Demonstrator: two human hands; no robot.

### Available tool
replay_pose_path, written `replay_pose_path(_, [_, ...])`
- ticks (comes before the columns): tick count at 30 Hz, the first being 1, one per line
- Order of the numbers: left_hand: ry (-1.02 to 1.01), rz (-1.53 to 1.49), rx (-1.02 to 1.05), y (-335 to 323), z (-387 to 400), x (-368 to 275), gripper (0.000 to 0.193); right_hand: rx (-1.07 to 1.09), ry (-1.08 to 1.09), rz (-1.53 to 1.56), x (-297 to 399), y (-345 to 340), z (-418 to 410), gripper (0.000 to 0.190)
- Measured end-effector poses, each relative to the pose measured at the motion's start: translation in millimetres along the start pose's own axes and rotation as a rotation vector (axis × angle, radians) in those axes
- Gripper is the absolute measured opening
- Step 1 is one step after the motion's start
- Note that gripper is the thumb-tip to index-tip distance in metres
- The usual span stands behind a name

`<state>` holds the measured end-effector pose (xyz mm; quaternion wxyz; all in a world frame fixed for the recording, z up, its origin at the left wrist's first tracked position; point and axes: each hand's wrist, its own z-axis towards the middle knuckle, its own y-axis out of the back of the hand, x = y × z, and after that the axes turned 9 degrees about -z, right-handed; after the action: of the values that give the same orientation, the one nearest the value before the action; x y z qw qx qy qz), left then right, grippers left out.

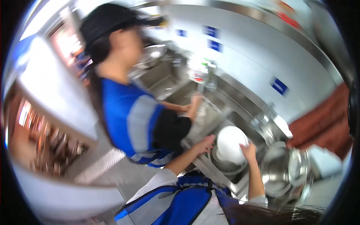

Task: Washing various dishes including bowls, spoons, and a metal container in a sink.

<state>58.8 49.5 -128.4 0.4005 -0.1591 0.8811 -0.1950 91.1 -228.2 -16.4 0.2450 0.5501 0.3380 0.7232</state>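
My right hand point(249, 152) grips the right rim of a white dish point(232, 142), a plate or shallow bowl, with the thumb on its near face. Just left of the dish is my left hand point(206, 144), fingers apart and holding nothing; blur hides whether a fingertip touches the rim. Below the dish a round metal basin point(228, 169) stands in a stainless steel sink point(239, 119). The dish covers much of the basin's inside.
At my left a co-worker point(135, 112) in a black cap and blue vest works over the adjoining sink point(206, 121). Several metal pots point(275, 171) crowd the right side, near a reddish-brown cloth or panel point(320, 126). A faucet point(265, 119) rises behind the sink.
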Motion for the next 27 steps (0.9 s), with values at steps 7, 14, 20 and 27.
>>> replay_pose_path(7, [0.087, 0.025, -0.09, 5.0, 46.0, 8.1, 0.076, 0.044, -0.126, -0.559, -23.4, 37.5, -51.7, 0.019])
replay_pose_path(14, [0.256, 0.21, 0.022, -45.2, 101.9, 43.1, 0.058, -0.31, -0.331, -0.335, -25.0, 94.9, -115.7, 0.021])
replay_pose_path(20, [0.266, 0.485, 0.166, -58.4, 117.9, 49.7, 0.046, -0.661, -0.725, 0.52, -13.4, 139.4, -175.4, 0.031])
replay_pose_path(27, [0.321, 0.464, 0.04, -39.1, 112.4, 47.2, 0.041, -1.126, -0.75, 0.857, -51.2, 208.5, -189.7, 0.033])
